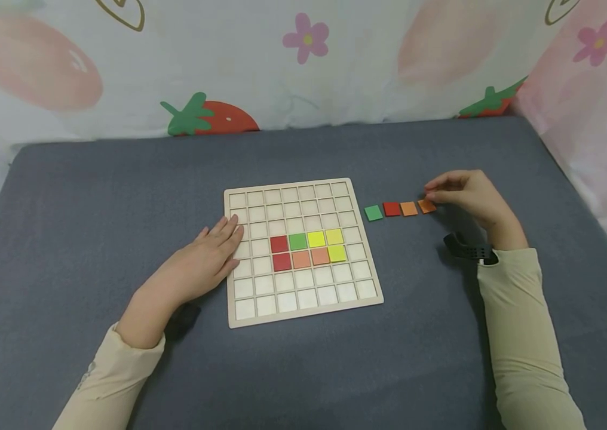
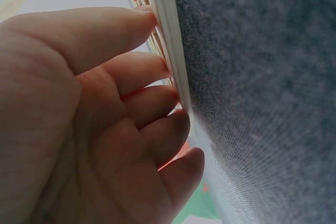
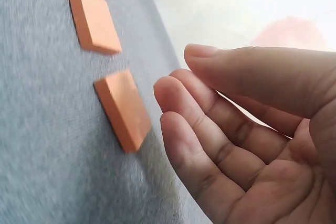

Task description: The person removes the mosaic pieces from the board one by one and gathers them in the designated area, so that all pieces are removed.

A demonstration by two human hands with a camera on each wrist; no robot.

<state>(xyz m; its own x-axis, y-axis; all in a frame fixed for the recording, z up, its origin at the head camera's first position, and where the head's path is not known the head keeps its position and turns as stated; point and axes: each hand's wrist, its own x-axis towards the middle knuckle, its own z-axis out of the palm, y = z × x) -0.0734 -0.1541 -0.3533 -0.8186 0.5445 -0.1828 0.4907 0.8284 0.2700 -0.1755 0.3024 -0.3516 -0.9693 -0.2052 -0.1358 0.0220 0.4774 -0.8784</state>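
A pale wooden grid board (image 1: 307, 297) lies on the table, and my left hand (image 1: 201, 263) rests on its left edge with fingers extended. In the left wrist view the fingertips (image 2: 170, 66) touch the board's rim. Square tiles fill some middle cells: red (image 1: 279, 244), green (image 1: 297, 241), yellow (image 1: 334, 236) and light orange (image 1: 300, 259). My right hand (image 1: 467, 194) hovers by the end orange tile (image 1: 426, 206) of a short row. Seen from the right wrist, its fingers are loosely bent, apart from that orange tile (image 3: 126, 111), and hold nothing.
Right of the board, the row also has a green tile (image 1: 373, 213), a red tile (image 1: 392, 209) and another orange tile (image 1: 408, 208). Dark grey cloth (image 1: 303, 376) covers the table. A patterned curtain (image 1: 357, 77) hangs behind its far edge.
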